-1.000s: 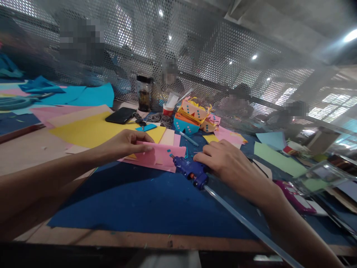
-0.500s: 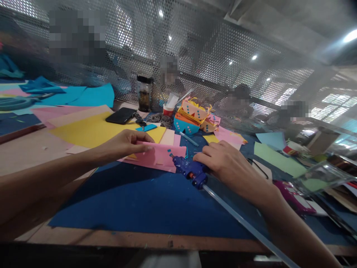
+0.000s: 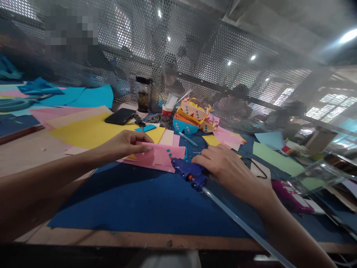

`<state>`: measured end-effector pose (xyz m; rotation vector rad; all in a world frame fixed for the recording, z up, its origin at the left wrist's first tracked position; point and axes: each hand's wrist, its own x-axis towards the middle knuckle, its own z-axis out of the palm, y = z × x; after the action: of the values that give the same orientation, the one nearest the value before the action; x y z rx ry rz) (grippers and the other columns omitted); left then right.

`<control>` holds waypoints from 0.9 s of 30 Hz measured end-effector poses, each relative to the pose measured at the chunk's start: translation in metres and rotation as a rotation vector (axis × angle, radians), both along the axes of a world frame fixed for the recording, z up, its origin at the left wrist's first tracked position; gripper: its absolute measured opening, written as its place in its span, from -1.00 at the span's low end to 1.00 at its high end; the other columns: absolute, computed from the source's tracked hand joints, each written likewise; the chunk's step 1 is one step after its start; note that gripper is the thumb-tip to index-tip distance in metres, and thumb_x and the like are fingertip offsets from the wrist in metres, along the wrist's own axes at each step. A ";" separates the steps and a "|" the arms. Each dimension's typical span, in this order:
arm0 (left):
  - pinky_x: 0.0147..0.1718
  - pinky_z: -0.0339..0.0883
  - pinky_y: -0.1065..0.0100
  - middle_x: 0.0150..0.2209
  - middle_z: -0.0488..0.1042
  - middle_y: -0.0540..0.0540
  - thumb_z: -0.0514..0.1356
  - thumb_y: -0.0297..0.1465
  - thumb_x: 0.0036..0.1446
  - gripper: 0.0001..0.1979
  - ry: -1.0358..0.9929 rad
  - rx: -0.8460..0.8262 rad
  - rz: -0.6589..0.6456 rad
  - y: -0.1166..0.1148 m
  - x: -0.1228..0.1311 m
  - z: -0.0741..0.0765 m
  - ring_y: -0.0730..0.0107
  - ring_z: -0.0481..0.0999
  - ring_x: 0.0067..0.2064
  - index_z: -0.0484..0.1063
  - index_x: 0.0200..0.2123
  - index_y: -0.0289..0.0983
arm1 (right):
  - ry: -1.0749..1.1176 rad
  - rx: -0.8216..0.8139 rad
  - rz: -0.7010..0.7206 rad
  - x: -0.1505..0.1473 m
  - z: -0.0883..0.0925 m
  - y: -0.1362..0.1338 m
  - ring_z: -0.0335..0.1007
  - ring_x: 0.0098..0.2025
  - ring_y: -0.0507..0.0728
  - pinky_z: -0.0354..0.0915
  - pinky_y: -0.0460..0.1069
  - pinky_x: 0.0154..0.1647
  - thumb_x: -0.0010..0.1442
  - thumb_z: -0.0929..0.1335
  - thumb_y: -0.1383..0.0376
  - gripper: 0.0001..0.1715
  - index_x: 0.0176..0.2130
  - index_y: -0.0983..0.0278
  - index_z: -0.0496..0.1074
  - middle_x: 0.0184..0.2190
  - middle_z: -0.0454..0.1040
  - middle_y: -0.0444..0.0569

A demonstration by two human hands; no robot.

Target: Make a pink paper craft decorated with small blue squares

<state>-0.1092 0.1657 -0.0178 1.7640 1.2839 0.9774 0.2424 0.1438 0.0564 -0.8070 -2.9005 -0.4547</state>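
Between the thumb and fingers of my left hand (image 3: 134, 143) is a folded piece of pink paper (image 3: 158, 158), held up above the blue table cover. Small blue paper squares (image 3: 169, 152) show on its face. My right hand (image 3: 223, 162) is wrapped round a blue hot glue gun (image 3: 189, 171), its handle hidden by the fingers. The nozzle points at the pink paper just below the squares; whether it touches I cannot tell. A long clear glue stick (image 3: 240, 219) trails from the gun's back end toward the lower right.
Yellow paper (image 3: 86, 130) and a black phone (image 3: 120, 116) lie at the left. Behind stand a dark-lidded bottle (image 3: 143, 95), a paper cup (image 3: 167, 110) and stacked decorated paper shapes (image 3: 185, 126). A magenta object (image 3: 291, 197) and a clear plastic box (image 3: 323, 176) are on the right.
The glue gun's nozzle has shifted slightly down and left, and another blue square beside it shows more clearly. My left hand keeps its hold on the pink paper.
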 end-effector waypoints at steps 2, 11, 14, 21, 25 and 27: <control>-0.36 0.38 0.44 -0.35 0.64 -0.02 0.46 -0.02 0.12 -0.65 0.005 -0.003 -0.006 0.000 0.000 0.000 0.37 0.55 -0.34 0.67 -0.21 -0.16 | -0.003 0.013 0.001 -0.001 -0.001 0.001 0.33 -0.22 0.20 0.04 0.06 -0.16 0.50 0.38 0.43 -0.87 -0.10 0.23 0.53 -0.25 0.55 -0.05; -0.36 0.40 0.43 -0.34 0.64 -0.03 0.43 0.00 0.09 -0.61 0.029 -0.005 0.013 0.000 0.002 0.001 0.36 0.55 -0.33 0.67 -0.22 -0.18 | -0.020 0.029 -0.009 -0.003 -0.002 0.001 0.34 -0.21 0.19 0.04 0.07 -0.15 0.50 0.36 0.45 -0.83 -0.07 0.22 0.53 -0.23 0.57 -0.04; -0.36 0.40 0.43 -0.35 0.64 -0.03 0.42 0.02 0.10 -0.61 0.039 -0.002 0.018 0.000 0.001 0.001 0.36 0.55 -0.33 0.67 -0.22 -0.17 | -0.025 0.021 -0.021 -0.004 -0.002 0.001 0.34 -0.21 0.20 0.04 0.07 -0.14 0.49 0.37 0.44 -0.84 -0.06 0.22 0.54 -0.22 0.57 -0.03; -0.35 0.41 0.43 -0.34 0.64 -0.03 0.44 0.00 0.11 -0.63 0.018 0.001 -0.002 0.000 0.001 0.002 0.37 0.55 -0.33 0.67 -0.21 -0.17 | 0.034 -0.029 -0.043 0.006 -0.001 0.000 0.39 -0.14 0.20 0.09 0.07 -0.11 0.47 0.34 0.50 -0.77 -0.01 0.26 0.55 -0.18 0.59 0.00; -0.37 0.39 0.43 -0.36 0.63 -0.04 0.43 0.01 0.10 -0.62 0.014 0.006 0.003 -0.001 0.003 0.003 0.35 0.55 -0.34 0.67 -0.24 -0.18 | 0.040 -0.042 -0.061 0.011 -0.002 0.002 0.41 -0.12 0.20 0.11 0.07 -0.10 0.46 0.33 0.52 -0.74 0.00 0.27 0.55 -0.16 0.60 0.02; -0.37 0.39 0.41 -0.35 0.64 -0.05 0.43 0.02 0.10 -0.61 0.023 0.006 0.011 -0.002 0.003 0.004 0.33 0.55 -0.33 0.68 -0.23 -0.18 | 0.036 -0.044 -0.052 0.011 -0.004 0.002 0.41 -0.11 0.20 0.11 0.08 -0.09 0.45 0.34 0.53 -0.73 -0.01 0.26 0.55 -0.16 0.61 0.01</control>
<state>-0.1057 0.1640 -0.0142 1.7790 1.3078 0.9706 0.2534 0.1456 0.0526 -0.8897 -2.8717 -0.3788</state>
